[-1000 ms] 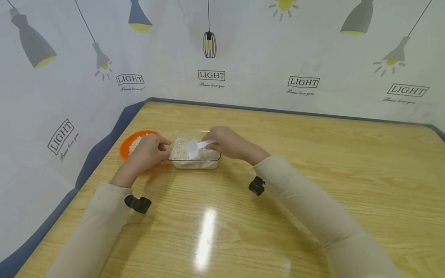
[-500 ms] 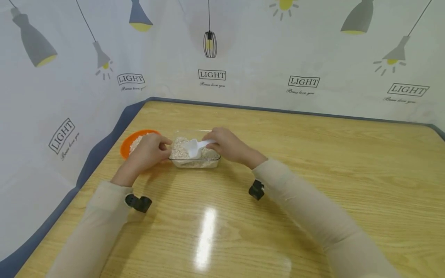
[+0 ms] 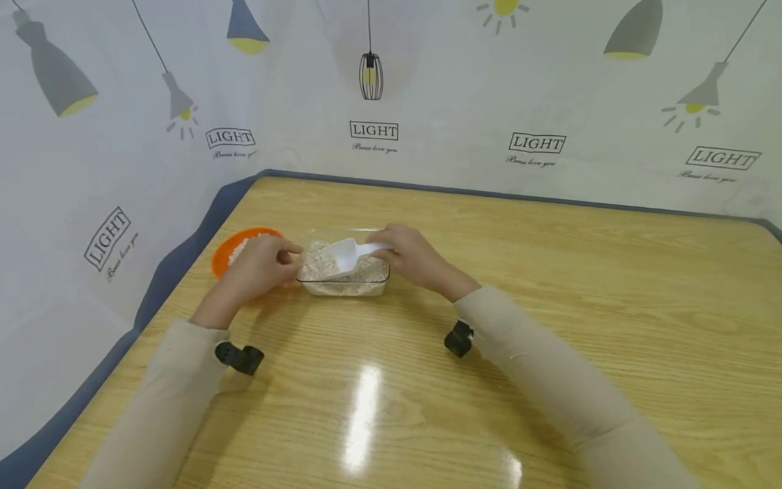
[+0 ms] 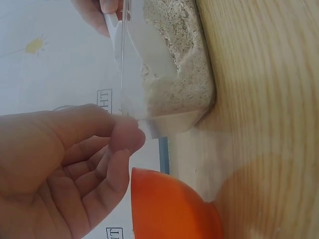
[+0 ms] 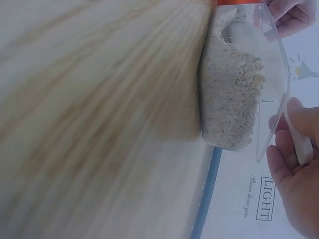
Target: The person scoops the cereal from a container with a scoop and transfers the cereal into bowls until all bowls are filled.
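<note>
My right hand [image 3: 415,255] grips the handle of a white scoop [image 3: 346,256], whose bowl sits down in the oat flakes [image 5: 232,94] of a clear rectangular container [image 3: 344,288]. At the container's left end, my left hand [image 3: 259,267] pinches the rim between thumb and fingertips. The left wrist view shows this left hand [image 4: 75,164] at the container's corner, the scoop's bowl seen through the clear wall. Behind the left hand stands an orange bowl [image 3: 221,261] with pale flakes in it, partly hidden by that hand.
The wooden table [image 3: 391,367] runs up to a wall covering [image 3: 452,88] printed with lamps and lettering at the back and left. Dark wrist cameras [image 3: 240,358] hang at both sleeves. The orange bowl [image 4: 172,204] stands close to the container's left end.
The scoop and my right hand have shifted slightly to the right, and the scoop's bowl has turned to lie flatter. My left hand stays at the container's rim.
</note>
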`<state>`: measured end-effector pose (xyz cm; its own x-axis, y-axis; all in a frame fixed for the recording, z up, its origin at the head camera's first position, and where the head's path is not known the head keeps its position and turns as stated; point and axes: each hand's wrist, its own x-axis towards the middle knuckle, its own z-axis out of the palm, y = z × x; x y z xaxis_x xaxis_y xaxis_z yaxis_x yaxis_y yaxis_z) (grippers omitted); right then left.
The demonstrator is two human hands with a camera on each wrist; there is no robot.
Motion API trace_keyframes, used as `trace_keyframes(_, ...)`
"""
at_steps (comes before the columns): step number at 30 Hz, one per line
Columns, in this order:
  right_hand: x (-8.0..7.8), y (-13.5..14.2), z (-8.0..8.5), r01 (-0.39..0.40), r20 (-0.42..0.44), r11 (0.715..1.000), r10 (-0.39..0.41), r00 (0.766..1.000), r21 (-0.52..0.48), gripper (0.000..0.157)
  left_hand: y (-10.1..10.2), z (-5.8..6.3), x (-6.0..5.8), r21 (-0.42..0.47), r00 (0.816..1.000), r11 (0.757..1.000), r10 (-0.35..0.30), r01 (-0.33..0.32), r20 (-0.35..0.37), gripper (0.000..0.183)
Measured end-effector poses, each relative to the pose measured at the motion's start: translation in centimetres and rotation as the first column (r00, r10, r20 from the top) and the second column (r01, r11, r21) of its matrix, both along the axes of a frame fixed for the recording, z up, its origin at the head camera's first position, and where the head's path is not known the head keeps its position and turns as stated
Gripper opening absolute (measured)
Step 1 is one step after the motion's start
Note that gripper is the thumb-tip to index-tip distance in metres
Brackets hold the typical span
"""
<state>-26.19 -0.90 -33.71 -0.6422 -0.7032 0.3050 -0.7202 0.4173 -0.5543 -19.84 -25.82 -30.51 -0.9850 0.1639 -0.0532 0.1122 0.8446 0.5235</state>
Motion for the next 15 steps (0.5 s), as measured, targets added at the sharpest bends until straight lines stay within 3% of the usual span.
trace_keyframes(15, -0.2, 1.0, -0.2, 0.049, 0.016, 0.995, -0.048, 0.999, -0.088, 0.028, -1.1, 0.3, 0.0, -0.019, 0.998, 1.0, -0.002, 0.0, -0.066, 0.031)
